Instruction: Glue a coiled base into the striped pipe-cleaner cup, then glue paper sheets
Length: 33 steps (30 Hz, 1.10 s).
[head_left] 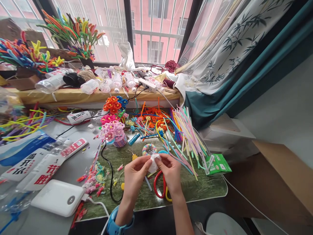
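Pinching a crumpled, tissue-like white piece (153, 165) between the fingertips of the left hand (136, 172) and right hand (172, 173), above the green tabletop (205, 188) near the multicoloured ring (145, 148), and possibly risking a tear through uneven pulling on thin material.

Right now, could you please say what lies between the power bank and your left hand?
The head view shows a white cable, pink scraps, a black cable and a small yellow piece between the power bank and left hand.
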{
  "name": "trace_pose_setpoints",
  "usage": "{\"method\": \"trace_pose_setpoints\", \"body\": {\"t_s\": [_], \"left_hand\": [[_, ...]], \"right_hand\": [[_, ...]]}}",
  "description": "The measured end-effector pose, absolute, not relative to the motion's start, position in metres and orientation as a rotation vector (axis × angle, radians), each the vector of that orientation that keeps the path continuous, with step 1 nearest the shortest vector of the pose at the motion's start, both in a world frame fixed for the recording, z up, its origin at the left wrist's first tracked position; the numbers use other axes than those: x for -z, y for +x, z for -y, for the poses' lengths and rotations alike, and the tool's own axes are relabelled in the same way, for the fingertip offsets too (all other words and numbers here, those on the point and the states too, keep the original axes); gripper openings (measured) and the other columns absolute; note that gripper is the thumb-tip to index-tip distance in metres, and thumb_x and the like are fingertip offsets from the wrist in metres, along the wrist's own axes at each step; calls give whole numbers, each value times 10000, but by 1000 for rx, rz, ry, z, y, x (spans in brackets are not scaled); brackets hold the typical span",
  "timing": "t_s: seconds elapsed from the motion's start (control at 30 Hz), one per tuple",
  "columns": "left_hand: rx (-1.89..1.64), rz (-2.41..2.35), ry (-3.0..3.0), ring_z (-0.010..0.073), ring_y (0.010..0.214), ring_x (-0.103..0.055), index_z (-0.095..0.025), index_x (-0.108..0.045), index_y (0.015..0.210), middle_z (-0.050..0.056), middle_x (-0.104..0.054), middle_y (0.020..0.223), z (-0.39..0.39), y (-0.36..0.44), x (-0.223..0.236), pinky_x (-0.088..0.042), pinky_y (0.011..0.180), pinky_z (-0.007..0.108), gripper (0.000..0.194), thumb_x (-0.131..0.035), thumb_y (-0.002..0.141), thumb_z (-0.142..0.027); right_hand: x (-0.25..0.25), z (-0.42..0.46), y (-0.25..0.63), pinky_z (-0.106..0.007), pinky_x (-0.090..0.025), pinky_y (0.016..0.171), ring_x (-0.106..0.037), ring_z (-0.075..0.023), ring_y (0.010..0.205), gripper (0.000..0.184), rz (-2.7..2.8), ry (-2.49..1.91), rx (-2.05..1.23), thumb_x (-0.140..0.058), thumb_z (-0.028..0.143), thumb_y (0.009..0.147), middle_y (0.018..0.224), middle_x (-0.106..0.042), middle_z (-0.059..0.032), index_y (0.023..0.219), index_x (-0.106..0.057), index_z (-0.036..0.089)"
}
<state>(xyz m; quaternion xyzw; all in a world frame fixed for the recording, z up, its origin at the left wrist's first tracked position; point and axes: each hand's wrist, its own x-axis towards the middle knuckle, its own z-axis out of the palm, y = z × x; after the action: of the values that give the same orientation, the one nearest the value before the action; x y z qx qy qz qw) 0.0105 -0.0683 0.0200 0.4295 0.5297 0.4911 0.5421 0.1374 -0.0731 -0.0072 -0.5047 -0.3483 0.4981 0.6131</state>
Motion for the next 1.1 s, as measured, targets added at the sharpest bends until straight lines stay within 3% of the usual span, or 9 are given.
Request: {"method": "trace_pose_setpoints", "body": {"t_s": [0.17,0.47,0.63,0.8,1.1], "left_hand": [[-1197,-1235,1076,218,706,-726,-153,-791,873,73,-792,798,67,10,-17,-574,624,266,374,-835,641,-443],[-1225,-1454,1329,147,556,-620,-173,-768,773,16,-724,634,70,8,-9,-485,506,212,192,-734,743,-360],[-1154,-1438,1488,138,572,-621,-183,-758,758,5,-722,638,69,8,-15,-484,537,206,130,-701,747,-299],[-1137,-1243,1266,209,779,-735,-169,-709,993,54,-784,871,68,3,-23,-584,686,270,337,-768,708,-339],[-1348,-1433,1224,194,689,-730,-179,-724,847,30,-768,767,70,4,-5,-597,638,270,247,-796,724,-380]], "right_hand": [[5,75,136,-302,-566,616,-702,-216,700,263,800,-1156,-1127,-811,426,734,779,-760,-54,847,-749,197],[7,74,135,-316,-578,683,-716,-229,774,315,799,-1126,-1261,-850,399,684,854,-764,-55,902,-721,212],[8,74,133,-273,-535,599,-664,-184,663,296,811,-1140,-1277,-867,410,649,754,-719,-25,811,-735,201],[6,75,129,-267,-525,615,-653,-174,673,303,710,-1126,-1230,-831,430,690,776,-709,-19,853,-717,200],[12,73,125,-285,-524,612,-649,-188,683,303,746,-1143,-1243,-844,421,656,776,-701,-23,800,-686,206]]}}
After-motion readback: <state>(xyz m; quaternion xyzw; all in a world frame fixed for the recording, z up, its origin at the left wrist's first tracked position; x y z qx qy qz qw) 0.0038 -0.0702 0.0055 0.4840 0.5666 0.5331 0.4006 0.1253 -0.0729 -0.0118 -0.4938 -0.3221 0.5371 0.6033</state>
